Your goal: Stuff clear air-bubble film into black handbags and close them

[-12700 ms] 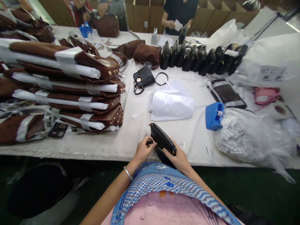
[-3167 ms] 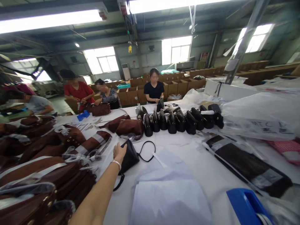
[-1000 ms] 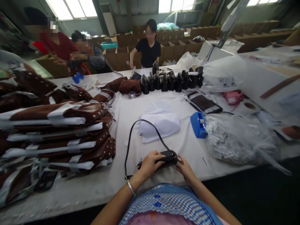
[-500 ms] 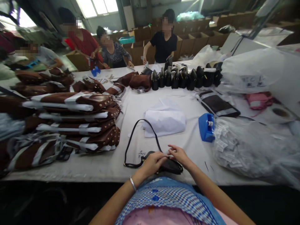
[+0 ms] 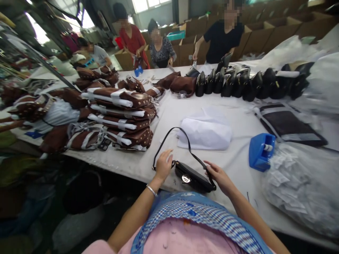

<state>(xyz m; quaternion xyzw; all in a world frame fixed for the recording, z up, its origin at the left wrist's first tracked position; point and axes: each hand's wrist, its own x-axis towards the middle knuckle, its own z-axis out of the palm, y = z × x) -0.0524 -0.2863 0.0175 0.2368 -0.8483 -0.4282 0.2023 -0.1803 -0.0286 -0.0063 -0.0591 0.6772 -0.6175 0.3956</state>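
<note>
A small black purse (image 5: 197, 180) lies flat near the table's front edge, its round metal clasp facing up. Its thin black strap (image 5: 169, 135) loops away over the white tabletop (image 5: 172, 113). My left hand (image 5: 163, 165) rests at the purse's left end beside the strap ring, with its fingers stretched out on the table. My right hand (image 5: 219, 176) is closed on the purse's right end, where the strap runs under its fingers.
Brown bags wrapped in white paper (image 5: 122, 116) are stacked on the left. Folded white sheets (image 5: 206, 134) lie beyond the purse. A blue dispenser (image 5: 261, 151) and a clear bag of small packets (image 5: 299, 183) sit on the right. Black purses (image 5: 251, 84) stand in a row; people work at the far side.
The purse now lies with its clasp up. My left hand has come off its top to its left end, the right hand has gone to its right end. The view swung left.
</note>
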